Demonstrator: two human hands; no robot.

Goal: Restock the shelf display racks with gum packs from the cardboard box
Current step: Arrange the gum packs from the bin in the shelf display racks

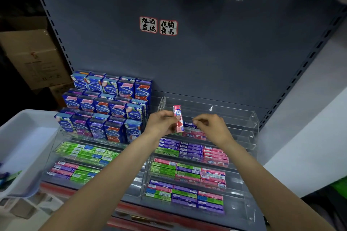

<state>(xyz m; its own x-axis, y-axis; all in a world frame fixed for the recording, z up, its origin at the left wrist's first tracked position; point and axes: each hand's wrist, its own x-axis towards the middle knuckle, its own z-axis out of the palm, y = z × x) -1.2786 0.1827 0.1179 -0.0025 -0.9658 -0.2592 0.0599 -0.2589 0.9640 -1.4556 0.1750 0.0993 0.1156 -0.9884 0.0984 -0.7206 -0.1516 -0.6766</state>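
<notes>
Grey shelf back panel (206,58), two handwritten labels. Clear acrylic rack (234,118) at right, lower tiers stocked with flat gum packs, top tiers bare. White bin (24,137) at left. Left hand (159,123) pinches one upright pink gum pack (178,118) over the rack. Right hand (210,125): fingers curled, holding nothing visible.

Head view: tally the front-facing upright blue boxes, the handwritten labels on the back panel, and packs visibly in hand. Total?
upright blue boxes: 15 (3 tiers of 5)
handwritten labels: 2
packs visibly in hand: 1, the pink pack pinched by the left hand
Total: 18
</notes>
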